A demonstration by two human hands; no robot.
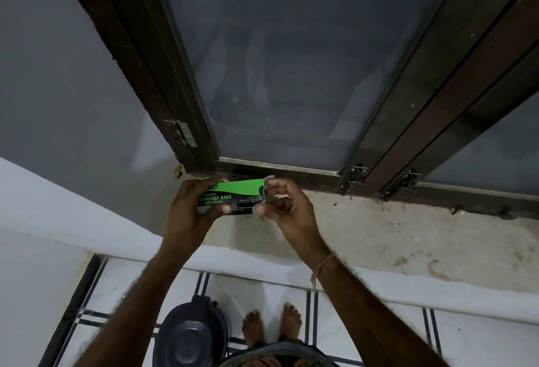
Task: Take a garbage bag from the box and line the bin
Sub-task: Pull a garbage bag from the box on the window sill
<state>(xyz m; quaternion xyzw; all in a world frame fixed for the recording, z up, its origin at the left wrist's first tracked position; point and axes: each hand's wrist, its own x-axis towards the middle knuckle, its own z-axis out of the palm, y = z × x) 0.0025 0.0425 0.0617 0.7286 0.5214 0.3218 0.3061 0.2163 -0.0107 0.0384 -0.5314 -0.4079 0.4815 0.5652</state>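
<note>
A green and black box [233, 196] marked GARBAGE BAGS is held in the air in front of a window ledge. My left hand [188, 210] grips its left end, thumb across the front. My right hand [287, 209] pinches the flap at the box's right end with curled fingers. No bag shows outside the box. The dark round bin [189, 334] stands on the tiled floor below, to the left of my bare feet, with its lid raised behind it.
A stained concrete window ledge [393, 238] runs across at hand height. Above it stands a dark wooden window frame [186, 121] with frosted panes and metal latches [354, 180]. A grey wall fills the left side. White tiles with dark stripes cover the floor.
</note>
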